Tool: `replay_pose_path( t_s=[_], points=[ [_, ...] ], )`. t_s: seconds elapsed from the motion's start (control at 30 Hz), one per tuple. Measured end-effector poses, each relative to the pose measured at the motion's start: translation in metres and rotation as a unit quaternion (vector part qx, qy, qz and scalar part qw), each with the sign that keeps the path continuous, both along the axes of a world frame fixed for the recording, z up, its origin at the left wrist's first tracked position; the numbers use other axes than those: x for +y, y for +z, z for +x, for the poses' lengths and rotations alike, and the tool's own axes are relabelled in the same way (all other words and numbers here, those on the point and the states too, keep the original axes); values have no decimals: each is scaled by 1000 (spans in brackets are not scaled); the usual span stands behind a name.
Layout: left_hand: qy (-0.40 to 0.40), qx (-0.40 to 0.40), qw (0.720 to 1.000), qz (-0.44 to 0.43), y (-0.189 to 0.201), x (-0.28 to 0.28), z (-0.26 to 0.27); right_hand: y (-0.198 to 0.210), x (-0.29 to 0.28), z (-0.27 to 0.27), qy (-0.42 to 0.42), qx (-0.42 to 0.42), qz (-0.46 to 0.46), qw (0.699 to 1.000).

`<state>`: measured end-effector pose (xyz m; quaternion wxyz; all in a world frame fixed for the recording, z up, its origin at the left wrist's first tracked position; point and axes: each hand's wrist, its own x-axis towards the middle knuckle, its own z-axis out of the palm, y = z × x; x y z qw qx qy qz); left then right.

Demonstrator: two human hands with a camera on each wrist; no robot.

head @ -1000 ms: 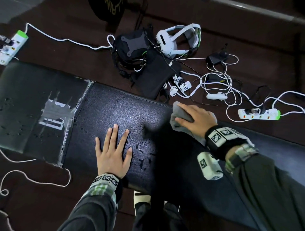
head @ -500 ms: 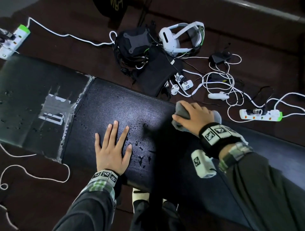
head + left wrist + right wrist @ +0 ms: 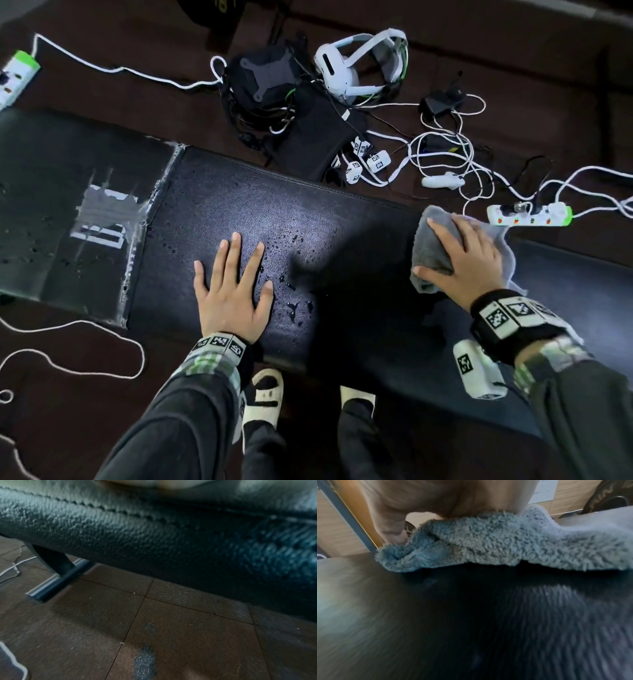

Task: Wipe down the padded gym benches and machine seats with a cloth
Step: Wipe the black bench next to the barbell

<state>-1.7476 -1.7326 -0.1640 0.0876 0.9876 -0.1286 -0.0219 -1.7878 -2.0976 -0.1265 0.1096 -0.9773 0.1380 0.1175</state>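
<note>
A black padded bench [image 3: 274, 212] runs across the head view, with water droplets [image 3: 294, 308] on its middle. My left hand [image 3: 239, 270] lies flat on the pad, fingers straight and spread, holding nothing. To the right, my right hand [image 3: 462, 260] is draped over a bunched grey cloth [image 3: 428, 250] near the bench's far edge, thumb hooked at the cloth's near side. In the right wrist view the fluffy cloth [image 3: 505, 545] is squeezed between my palm [image 3: 436, 500] and the dark pad [image 3: 436, 615]. The left wrist view shows only the pad's stitched side [image 3: 154, 534].
The adjoining pad [image 3: 51, 192] at left has worn tape patches and droplets. Beyond the bench lie a white headset [image 3: 356, 65], a black pouch [image 3: 318, 137], tangled white cables and a power strip [image 3: 527, 214]. My sandalled foot [image 3: 263, 401] stands by the near edge. A bench foot [image 3: 56, 580] rests on the floor.
My right hand has slid the cloth to the right along the bench's far side. The left hand has stayed flat in the same spot.
</note>
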Motion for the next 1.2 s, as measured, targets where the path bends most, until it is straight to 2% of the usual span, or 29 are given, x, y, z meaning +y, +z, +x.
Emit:
replay_pose_path(
  t_s=[0.33,0.47,0.63,0.87,1.03,1.1,1.2],
  points=[
    [-47,28,998,-21,6,13,6,4,104,-110,10,-1,10,1000],
    [-128,11,991,-23,11,49,17,6,124,-135,3,31,-3,1000],
    [-142,8,990,-1,2,101,28,7,127,-145,10,59,-17,998],
    [-128,-5,992,-6,-1,99,24,-1,133,-133,-26,43,-22,998],
    [-127,-15,992,-3,0,98,23,-3,145,-97,-57,11,-27,998],
    [-125,-19,992,-2,-1,98,22,-3,153,-71,-40,7,-26,999],
    [-124,-24,992,-2,-1,99,22,-5,182,-35,39,3,-31,999]
  ],
)
